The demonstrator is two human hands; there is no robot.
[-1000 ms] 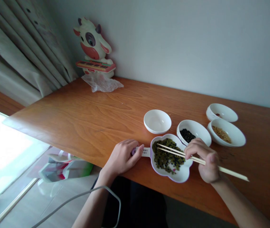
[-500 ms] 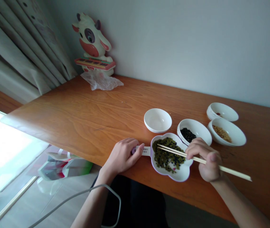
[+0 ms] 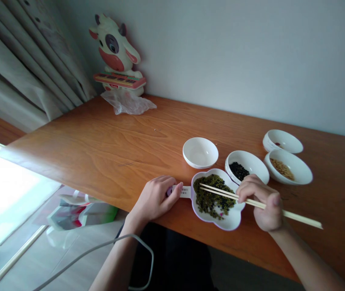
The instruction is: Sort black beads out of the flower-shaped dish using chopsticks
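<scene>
My left hand (image 3: 159, 198) is closed round the purple-tipped handle of a white, flower-shaped dish (image 3: 232, 220) with a lilac rim. Green beans (image 3: 210, 194) cover much of the dish, with some dark beans and a small pink bit among them. My right hand (image 3: 261, 202) grips a pair of pale wooden chopsticks (image 3: 299, 219), whose tips rest at the beans on the dish's left side. Just behind the dish stands a white bowl (image 3: 255, 166) with black beans (image 3: 239, 170) in it, partly hidden by my right hand.
A bare white bowl (image 3: 200, 152) stands behind the dish. To the right are a bowl of tan grains (image 3: 304, 171) and a bowl with a few reddish bits (image 3: 292, 142). A cow toy keyboard (image 3: 119, 60) and crumpled plastic bag (image 3: 128, 103) sit by the wall. A grey cable (image 3: 99, 244) crosses my left forearm.
The whole view has shifted slightly. Both hands keep their grips, and the chopstick tips stay at nearly the same spot in the beans.
</scene>
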